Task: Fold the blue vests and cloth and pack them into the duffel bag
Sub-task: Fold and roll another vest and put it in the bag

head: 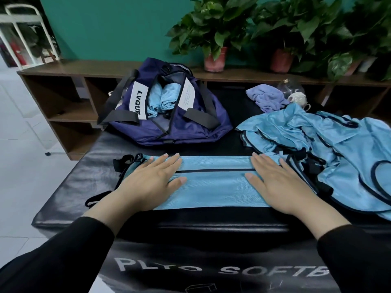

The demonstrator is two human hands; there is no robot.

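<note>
A light blue vest [213, 185], folded into a long flat band with black trim, lies across the near part of the black padded box [69, 187]. My left hand [148, 180] lies flat on its left end, fingers spread. On its right end my right hand [279, 185] presses flat in the same way. The navy duffel bag [190, 123] stands open at the back left, with two rolled blue vests [163, 98] inside. A heap of unfolded blue vests [328, 140] lies at the right. A crumpled lavender cloth [267, 97] sits behind the heap.
A white teapot [298, 99] and a clear glass object stand by the cloth at the back right. Behind the box runs a brown wooden shelf [67, 94] with potted plants [213, 34] on top. White tiled floor lies to the left.
</note>
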